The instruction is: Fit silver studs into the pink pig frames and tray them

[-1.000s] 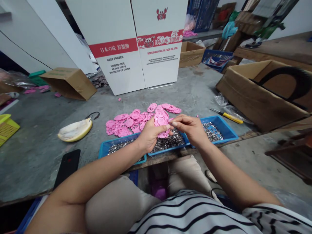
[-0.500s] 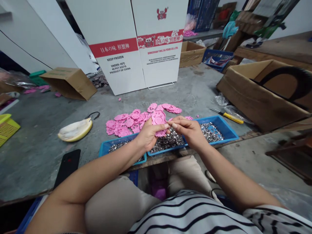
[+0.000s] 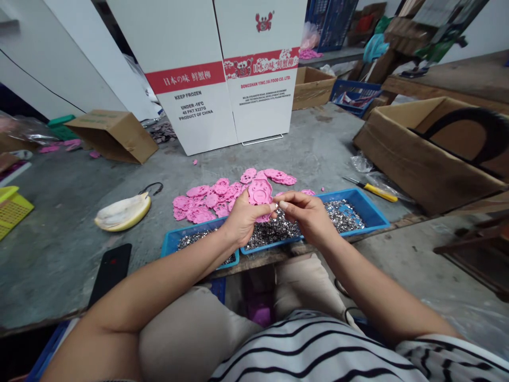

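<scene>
My left hand is closed on a pink plastic piece, its thumb laid across the lower part. The piece is flat, with a scalloped outline and a round recess. At its right edge my right hand pinches with thumb and forefinger; a tiny shiny bit shows at the fingertips, too small to name. Below both hands lie blue trays full of small silvery metal parts. Behind them spreads a pile of similar pink pieces on the grey table.
A tall white carton stands at the back. On the left are a yellow-rimmed peel-like shell, a black phone and a tipped cardboard box. A yellow-handled screwdriver lies by an open cardboard box on the right.
The pink piece has shifted and tilted slightly in my left hand. My right fingertips have moved a little to the right, still close to its edge.
</scene>
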`<state>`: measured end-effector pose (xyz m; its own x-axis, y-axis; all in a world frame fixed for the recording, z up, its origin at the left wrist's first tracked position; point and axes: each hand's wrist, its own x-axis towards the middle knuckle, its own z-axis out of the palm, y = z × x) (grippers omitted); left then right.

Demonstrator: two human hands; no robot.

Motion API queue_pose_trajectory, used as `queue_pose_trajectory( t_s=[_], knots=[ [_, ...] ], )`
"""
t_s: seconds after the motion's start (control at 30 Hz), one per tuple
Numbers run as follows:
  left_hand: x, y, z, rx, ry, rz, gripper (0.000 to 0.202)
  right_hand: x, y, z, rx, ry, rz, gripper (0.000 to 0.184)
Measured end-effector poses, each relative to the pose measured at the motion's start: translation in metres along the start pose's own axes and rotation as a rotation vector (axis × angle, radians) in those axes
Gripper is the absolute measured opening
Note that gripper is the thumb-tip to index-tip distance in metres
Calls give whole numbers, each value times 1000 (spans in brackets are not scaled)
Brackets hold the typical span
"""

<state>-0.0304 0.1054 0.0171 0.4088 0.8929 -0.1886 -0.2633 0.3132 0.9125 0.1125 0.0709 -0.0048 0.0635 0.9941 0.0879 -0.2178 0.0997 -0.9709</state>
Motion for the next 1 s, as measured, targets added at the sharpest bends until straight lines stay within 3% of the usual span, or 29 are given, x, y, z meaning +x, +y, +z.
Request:
queue_pose_trajectory(
  t_s=[0.4, 0.7, 0.8, 0.9, 1.0],
  knots=[
    [2, -2, 4, 54, 92, 78, 58, 3, 0, 7, -148, 35, -102, 36],
    [3, -4, 5, 56, 156, 119, 54, 5, 11, 5, -369, 92, -259, 24],
    [2, -3, 5, 45, 119, 111, 57, 5, 10, 6, -330, 59, -312, 20],
    [1, 0, 3, 6, -14, 38, 52, 7, 4, 4, -302, 14, -327, 16],
    [0, 3, 1, -22, -145, -12, 53, 9, -6, -1, -473, -28, -409, 13]
  ],
)
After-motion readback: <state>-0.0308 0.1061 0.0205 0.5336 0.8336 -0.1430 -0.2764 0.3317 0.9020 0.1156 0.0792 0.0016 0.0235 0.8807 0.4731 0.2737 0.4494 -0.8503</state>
